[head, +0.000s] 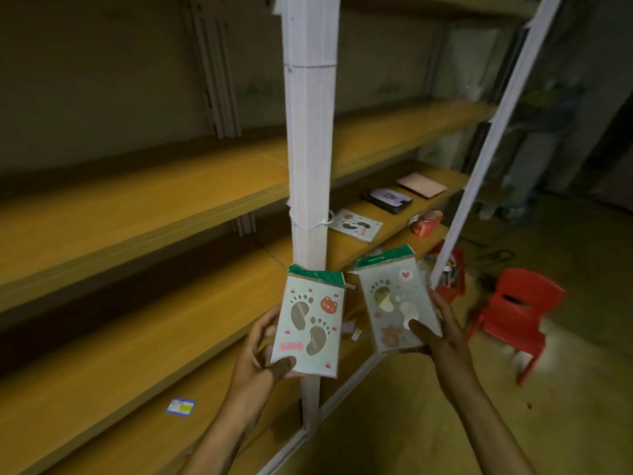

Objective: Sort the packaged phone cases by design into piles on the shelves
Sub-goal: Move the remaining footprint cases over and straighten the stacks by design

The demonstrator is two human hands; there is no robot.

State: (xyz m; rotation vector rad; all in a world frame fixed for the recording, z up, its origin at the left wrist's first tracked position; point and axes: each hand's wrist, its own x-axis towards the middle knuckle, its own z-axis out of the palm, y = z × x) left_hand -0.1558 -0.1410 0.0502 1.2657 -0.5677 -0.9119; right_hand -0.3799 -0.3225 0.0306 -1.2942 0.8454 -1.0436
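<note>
Left hand (263, 351) gripping footprint-print case packet (310, 325) by its lower edge, thumb across the front, fingers curled behind; right hand (442, 332) gripping second packet (397, 303), paler print with a red heart, thumb on its face. Both held upright, side by side, apart, before the white shelf post (308, 132). On the shelf (349, 245) beyond: matching footprint packet (356, 225) lying flat, then dark packet (387, 199), then pinkish flat one (422, 185), possibly another case; red chair (517, 313) on floor at right.
</note>
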